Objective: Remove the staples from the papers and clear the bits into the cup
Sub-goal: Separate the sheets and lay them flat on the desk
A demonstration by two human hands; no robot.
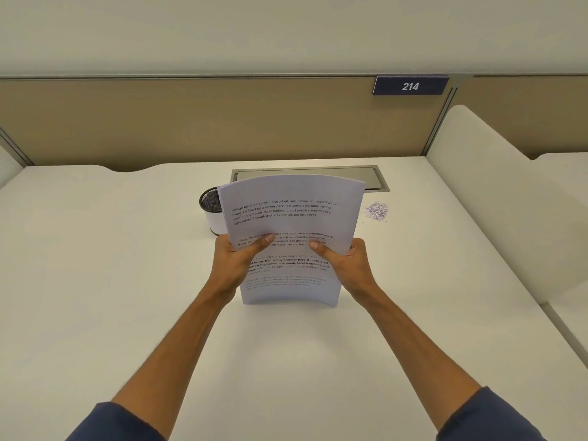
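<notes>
Head view: both hands, left hand [237, 254] and right hand [345, 262], grip the papers [291, 218] upright, just right of the cup [212, 214]. Better tap the bottom edge evenly; bits [376, 211] lie farther right.

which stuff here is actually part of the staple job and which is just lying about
Part of the job:
- white printed paper stack, upright on the desk, held in the grip of left hand and right hand
- black mesh cup with white base
- small pile of paper bits

Lying about:
- grey metal cable hatch
- navy 214 sign
</notes>
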